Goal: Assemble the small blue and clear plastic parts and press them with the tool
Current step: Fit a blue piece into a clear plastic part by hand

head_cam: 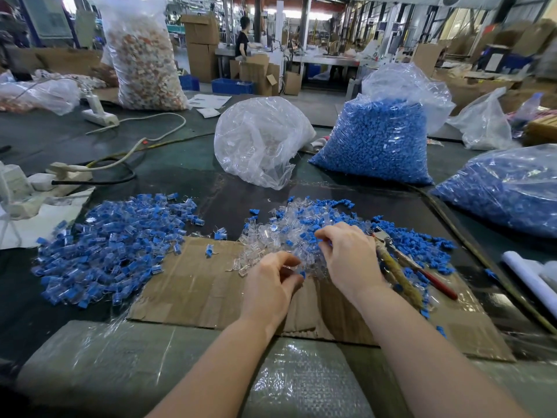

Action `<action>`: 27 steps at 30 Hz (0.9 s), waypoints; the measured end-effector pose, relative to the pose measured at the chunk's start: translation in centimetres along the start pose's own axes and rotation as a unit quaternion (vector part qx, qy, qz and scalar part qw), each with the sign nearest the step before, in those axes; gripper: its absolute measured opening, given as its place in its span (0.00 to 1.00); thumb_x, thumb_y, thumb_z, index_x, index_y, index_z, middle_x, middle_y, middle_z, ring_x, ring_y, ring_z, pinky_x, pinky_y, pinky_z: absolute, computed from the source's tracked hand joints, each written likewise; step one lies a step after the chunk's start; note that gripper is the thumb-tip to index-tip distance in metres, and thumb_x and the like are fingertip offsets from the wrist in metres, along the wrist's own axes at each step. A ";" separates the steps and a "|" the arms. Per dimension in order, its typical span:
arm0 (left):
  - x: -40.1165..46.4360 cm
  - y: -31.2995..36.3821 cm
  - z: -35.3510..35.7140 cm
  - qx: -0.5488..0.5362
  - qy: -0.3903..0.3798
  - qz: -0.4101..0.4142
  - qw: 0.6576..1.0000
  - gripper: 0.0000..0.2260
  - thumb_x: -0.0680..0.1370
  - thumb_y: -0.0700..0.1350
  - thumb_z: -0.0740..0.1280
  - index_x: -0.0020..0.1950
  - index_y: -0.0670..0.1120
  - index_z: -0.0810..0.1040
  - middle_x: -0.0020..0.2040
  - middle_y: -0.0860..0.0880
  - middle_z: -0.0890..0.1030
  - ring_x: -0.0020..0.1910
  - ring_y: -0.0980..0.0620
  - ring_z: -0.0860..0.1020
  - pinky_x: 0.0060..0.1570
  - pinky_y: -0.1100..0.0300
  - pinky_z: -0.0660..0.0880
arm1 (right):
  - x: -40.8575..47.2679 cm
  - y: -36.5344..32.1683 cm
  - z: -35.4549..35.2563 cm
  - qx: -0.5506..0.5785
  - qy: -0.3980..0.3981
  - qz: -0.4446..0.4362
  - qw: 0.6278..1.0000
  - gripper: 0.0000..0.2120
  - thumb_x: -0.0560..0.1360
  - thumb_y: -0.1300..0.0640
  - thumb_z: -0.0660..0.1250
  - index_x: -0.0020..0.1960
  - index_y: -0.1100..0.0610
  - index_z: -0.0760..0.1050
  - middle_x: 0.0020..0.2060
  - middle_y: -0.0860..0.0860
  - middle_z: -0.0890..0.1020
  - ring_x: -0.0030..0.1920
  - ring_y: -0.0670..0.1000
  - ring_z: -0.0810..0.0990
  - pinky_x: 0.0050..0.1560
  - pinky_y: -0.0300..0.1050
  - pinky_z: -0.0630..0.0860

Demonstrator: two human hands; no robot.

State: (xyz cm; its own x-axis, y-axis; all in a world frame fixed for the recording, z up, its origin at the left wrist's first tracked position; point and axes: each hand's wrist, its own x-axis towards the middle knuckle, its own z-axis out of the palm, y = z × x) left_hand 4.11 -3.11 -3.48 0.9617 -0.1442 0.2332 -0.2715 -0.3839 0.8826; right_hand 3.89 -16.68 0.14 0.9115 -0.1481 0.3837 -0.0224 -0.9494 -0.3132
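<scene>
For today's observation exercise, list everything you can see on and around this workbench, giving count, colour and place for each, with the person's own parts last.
Heap of assembled blue-and-clear plastic pieces: one, blue and clear, left on the table.
Pile of loose clear plastic shells: one, clear, centre, under the hands.
Scatter of small blue plastic plugs: one, blue, right.
Red-handled pliers-type tool: one, lying right of the right hand.
Flat brown cardboard sheet: one, under the work.
Clear bag of clear parts: one, behind centre.
Clear bags of blue plugs: two, behind and far right.
Tall bag of orange-and-white pieces: one, back left.
White power strips: at least two, left.
Left hand: pinching small parts.
Right hand: in the clear pile.
</scene>
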 end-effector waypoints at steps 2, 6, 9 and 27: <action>0.0 -0.1 0.0 -0.026 0.011 -0.005 1.000 0.13 0.70 0.34 0.73 0.47 0.50 0.79 0.38 0.57 0.78 0.37 0.63 0.76 0.39 0.77 0.70 | 1.1 -0.7 0.5 -0.007 -0.014 -0.005 1.000 0.12 0.80 0.56 0.58 0.59 0.50 0.76 0.53 0.48 0.77 0.56 0.51 0.72 0.55 0.48 0.64; 0.2 -0.4 -0.3 -0.057 0.024 -0.017 0.998 0.11 0.70 0.35 0.72 0.43 0.51 0.79 0.38 0.55 0.78 0.36 0.68 0.75 0.36 0.78 0.69 | 2.2 -1.6 1.2 -0.029 -0.031 -0.022 0.999 0.13 0.80 0.58 0.58 0.59 0.48 0.76 0.54 0.47 0.76 0.57 0.50 0.71 0.55 0.48 0.62; 0.4 -0.7 -0.4 -0.091 0.034 -0.036 0.995 0.11 0.72 0.36 0.72 0.38 0.52 0.78 0.37 0.51 0.80 0.35 0.60 0.78 0.36 0.74 0.71 | 1.2 -1.9 1.0 0.019 0.006 -0.035 0.999 0.08 0.77 0.57 0.63 0.53 0.50 0.78 0.49 0.47 0.78 0.54 0.50 0.73 0.55 0.47 0.63; 0.5 -0.6 -1.0 -0.252 -0.032 -0.121 0.960 0.06 0.74 0.34 0.68 0.39 0.42 0.77 0.26 0.50 0.78 0.25 0.57 0.76 0.26 0.65 0.75 | -2.9 -1.4 0.1 -0.094 0.050 -0.246 0.963 0.06 0.67 0.63 0.75 0.38 0.56 0.78 0.34 0.50 0.79 0.35 0.52 0.77 0.40 0.45 0.75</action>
State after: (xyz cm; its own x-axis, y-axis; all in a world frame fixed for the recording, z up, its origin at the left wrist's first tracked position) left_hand 4.76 -2.04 -3.52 0.9857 -0.1681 -0.0145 0.0273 0.0738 0.9969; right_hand 1.33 -14.90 -0.62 0.7870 0.3155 0.5301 0.3197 -0.9435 0.0869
